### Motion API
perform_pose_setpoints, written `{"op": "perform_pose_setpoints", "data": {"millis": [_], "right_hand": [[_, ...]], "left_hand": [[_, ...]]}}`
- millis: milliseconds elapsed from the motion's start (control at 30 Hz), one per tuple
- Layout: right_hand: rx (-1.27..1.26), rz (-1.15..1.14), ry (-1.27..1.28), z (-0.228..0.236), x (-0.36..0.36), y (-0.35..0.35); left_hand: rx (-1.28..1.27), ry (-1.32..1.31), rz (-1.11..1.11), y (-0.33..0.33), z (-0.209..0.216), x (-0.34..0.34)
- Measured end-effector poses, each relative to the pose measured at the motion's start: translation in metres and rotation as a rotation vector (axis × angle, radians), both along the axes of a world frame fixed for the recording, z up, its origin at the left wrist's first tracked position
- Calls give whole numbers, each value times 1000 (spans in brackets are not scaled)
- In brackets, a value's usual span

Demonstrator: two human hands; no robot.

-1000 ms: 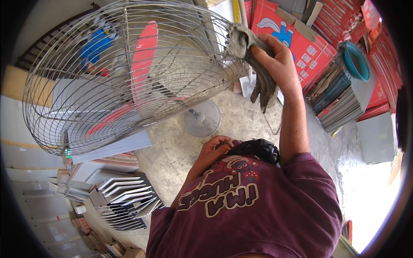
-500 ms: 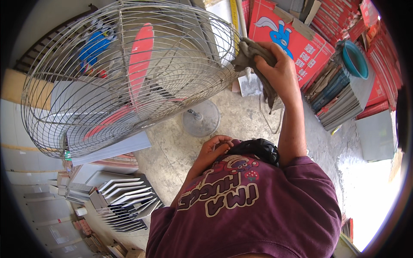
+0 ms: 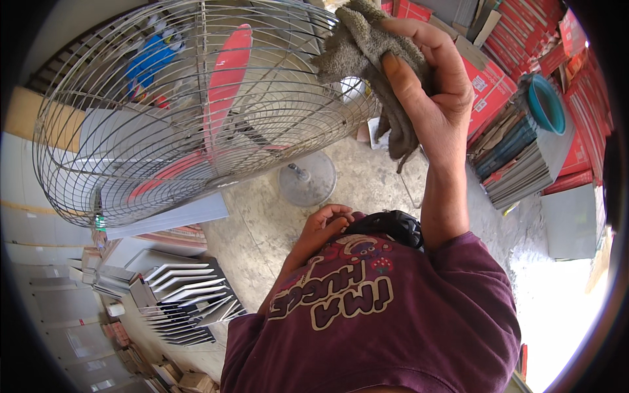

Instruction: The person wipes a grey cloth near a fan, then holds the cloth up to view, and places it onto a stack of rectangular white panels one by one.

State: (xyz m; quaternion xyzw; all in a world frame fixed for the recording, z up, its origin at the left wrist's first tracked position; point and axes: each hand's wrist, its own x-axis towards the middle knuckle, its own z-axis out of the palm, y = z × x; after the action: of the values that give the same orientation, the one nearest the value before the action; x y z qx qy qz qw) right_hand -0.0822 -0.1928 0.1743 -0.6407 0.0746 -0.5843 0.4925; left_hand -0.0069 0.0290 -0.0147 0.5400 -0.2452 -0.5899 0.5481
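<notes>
Now the right hand [image 3: 436, 88] pinches the grey cloth [image 3: 357, 49] higher, at two o'clock on the fan cage [image 3: 202, 72], covering more wire; the left hand [image 3: 321, 228] grip I cannot tell.

Lettering [image 3: 363, 301] marks the maroon shirt [image 3: 393, 347], white print [image 3: 483, 86] a red carton [image 3: 480, 108].
</notes>
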Motion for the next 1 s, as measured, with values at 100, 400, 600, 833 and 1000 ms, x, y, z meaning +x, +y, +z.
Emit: {"op": "perform_pose_setpoints", "data": {"millis": [100,400,600,833,1000], "right_hand": [[51,12,195,-13,1,-7],[198,-68,323,-60,-5,-19],[263,-105,513,-86,-17,-30],[57,-389,843,-90,-31,-39],[53,-283,674,-73,-26,-27]], "left_hand": [[6,-1,1,0,0,1],[13,-34,-22,-3,-5,4],[24,-45,-52,-7,-4,6],[27,-40,-60,-8,-4,6],[35,-65,-58,-5,-1,6]]}}
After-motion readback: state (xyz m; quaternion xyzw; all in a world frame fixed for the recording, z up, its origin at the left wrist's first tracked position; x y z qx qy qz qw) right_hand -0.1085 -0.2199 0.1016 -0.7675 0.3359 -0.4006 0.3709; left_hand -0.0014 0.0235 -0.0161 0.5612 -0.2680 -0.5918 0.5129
